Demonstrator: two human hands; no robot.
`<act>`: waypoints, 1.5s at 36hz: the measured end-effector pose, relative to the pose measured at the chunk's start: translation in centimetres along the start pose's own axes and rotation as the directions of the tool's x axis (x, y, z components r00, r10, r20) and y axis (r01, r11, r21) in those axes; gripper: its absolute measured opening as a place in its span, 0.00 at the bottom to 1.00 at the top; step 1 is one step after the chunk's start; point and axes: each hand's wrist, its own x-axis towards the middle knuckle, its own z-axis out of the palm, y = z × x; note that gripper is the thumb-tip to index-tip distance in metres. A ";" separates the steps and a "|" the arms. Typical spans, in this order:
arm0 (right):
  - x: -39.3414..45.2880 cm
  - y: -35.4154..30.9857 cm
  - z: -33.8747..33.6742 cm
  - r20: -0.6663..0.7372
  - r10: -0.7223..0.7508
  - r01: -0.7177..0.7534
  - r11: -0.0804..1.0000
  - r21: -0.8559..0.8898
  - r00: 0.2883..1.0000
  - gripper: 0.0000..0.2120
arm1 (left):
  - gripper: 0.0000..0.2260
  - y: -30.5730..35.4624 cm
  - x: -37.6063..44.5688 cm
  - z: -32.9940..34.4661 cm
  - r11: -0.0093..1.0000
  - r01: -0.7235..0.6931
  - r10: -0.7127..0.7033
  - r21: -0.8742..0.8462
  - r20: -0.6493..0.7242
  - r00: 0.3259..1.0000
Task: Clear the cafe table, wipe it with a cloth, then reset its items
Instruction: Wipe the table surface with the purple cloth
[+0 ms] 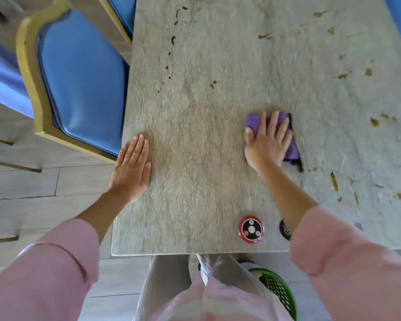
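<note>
The right hand [267, 141] lies flat on a purple cloth [292, 150], its fingers [274, 122] straight and slightly spread, pressing the cloth onto the stone-patterned counter [195, 112] rather than curling round it. The cloth sits toward the right of the counter's middle, with its edges showing past the fingertips and along the outer side of the palm. The left hand [132, 169] rests palm down near the counter's left edge, fingers straight and held together, holding nothing. Both forearms come out of rolled pink sleeves [329, 239]. Near the counter's close edge, just beside the right forearm, stands a round red and black call button [251, 229], and a dark round disc [284, 228] next to it is partly hidden by the sleeve. Brown smears and crumbs [342, 76] are scattered over the far and right parts of the counter. A blue padded chair with a gold frame [79, 75] stands just beside the counter's left side. Below the counter's close edge, on the pale plank floor [21, 181], part of a green perforated basket [279, 289] shows beside the person's legs.
</note>
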 end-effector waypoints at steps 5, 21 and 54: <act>-5.4 -4.7 1.9 0.040 -0.393 0.393 0.920 0.009 0.919 0.31 | 0.29 1.0 0.1 0.3 0.997 0.075 -0.075 -0.027 -0.010 0.997; -1.7 7.6 -0.5 -0.008 0.124 -0.124 0.992 0.024 0.992 0.33 | 0.28 2.5 0.1 0.5 0.988 0.152 -0.153 -0.033 -0.059 0.986; -13.4 16.5 1.2 0.005 -0.014 0.014 0.999 0.044 1.000 0.30 | 0.30 2.7 0.1 0.3 0.981 0.188 -0.190 -0.043 -0.051 0.980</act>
